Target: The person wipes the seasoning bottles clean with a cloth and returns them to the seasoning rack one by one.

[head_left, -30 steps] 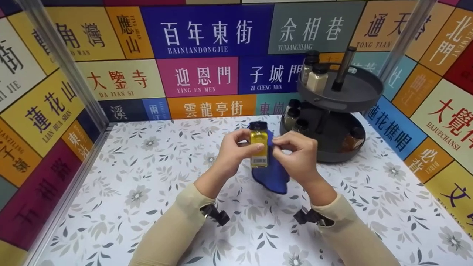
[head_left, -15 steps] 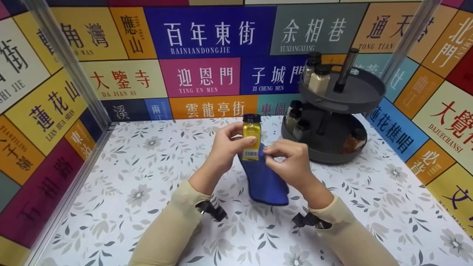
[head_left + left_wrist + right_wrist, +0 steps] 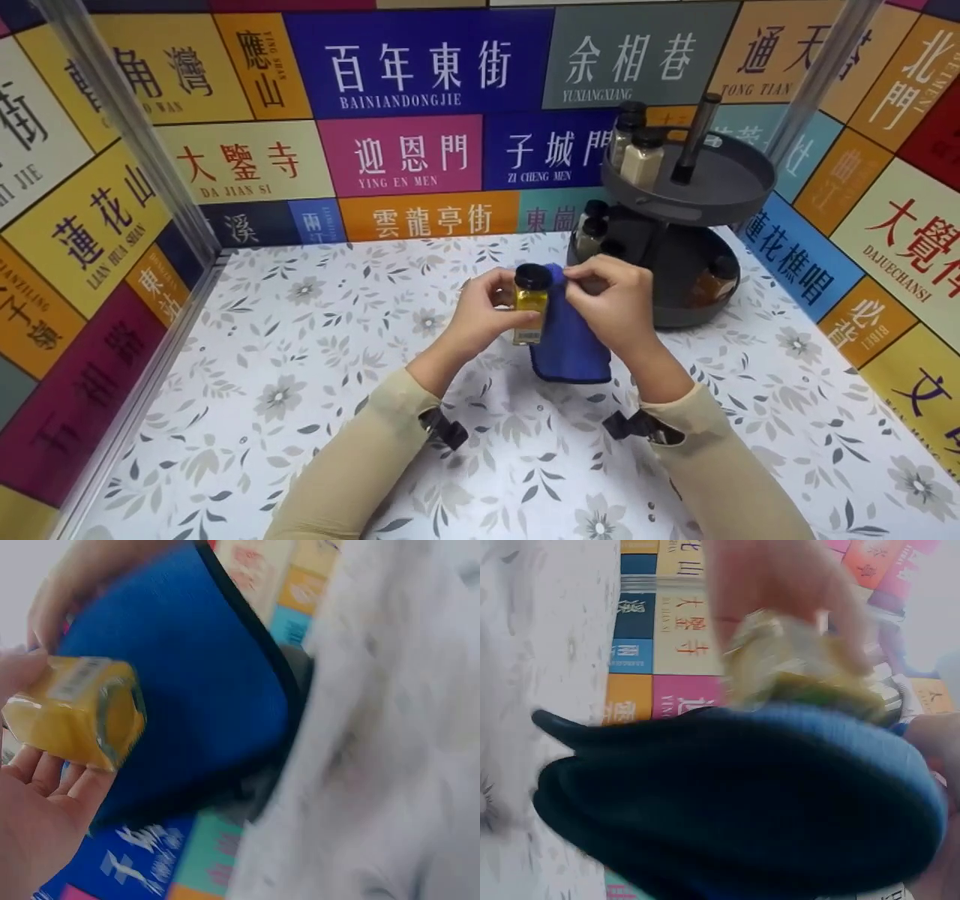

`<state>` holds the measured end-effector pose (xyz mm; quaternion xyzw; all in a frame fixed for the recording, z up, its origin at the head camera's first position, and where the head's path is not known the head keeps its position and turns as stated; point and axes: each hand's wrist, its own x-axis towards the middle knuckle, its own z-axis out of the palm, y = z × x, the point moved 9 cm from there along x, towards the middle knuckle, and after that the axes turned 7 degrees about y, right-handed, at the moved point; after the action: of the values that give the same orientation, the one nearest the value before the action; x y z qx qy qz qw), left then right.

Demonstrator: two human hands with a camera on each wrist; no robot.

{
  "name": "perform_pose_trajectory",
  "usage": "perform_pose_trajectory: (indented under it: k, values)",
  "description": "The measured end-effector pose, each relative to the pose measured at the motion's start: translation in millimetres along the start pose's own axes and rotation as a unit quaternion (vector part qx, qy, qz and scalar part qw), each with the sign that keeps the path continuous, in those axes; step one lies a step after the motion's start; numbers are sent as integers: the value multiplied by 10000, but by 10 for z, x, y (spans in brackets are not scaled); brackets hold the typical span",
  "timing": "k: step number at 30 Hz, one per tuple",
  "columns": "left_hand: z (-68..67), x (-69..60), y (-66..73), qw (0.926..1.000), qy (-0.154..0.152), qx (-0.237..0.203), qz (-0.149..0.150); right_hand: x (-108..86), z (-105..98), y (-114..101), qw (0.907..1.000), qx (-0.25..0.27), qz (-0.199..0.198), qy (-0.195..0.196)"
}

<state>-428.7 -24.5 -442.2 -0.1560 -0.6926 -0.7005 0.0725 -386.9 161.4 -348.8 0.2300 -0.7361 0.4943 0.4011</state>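
My left hand [image 3: 480, 315] grips a small clear bottle [image 3: 529, 304] of yellow liquid with a black lid. The bottle is held up off the table, and its label shows in the left wrist view. My right hand [image 3: 611, 304] pinches a blue cloth [image 3: 571, 341] with dark edging near its top. The cloth hangs folded beside the bottle, spreading wide behind it in the left wrist view [image 3: 187, 675]. Motion blurs the bottle [image 3: 795, 664] in the right wrist view, so I cannot tell exactly where the cloth touches it.
A dark two-tier round rack [image 3: 694, 199] stands at the back right. Its tiers hold several black-lidded jars, one pale jar [image 3: 643, 159] on top. Walls covered in coloured signs close off the back and sides. A floral cloth [image 3: 300, 420] covers the table.
The bottle and the cloth went left and up, then came back right and lower. The bottle's lid now tips more toward the head camera. Both hands keep their holds.
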Motion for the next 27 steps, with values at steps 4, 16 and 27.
perform_pose_trajectory:
  k: [4, 16, 27]
  values:
    - [-67, 80, -421, 9986, 183, 231, -443, 32, -68, 93, 9985, -378, 298, 244]
    - [-130, 103, -945, 9908, -312, 840, -1017, 84, -181, 46, 9970, -8, 370, 686]
    - [9, 26, -916, 9735, -1984, 871, -731, 86, -223, 38, 9962, 3, 488, 725]
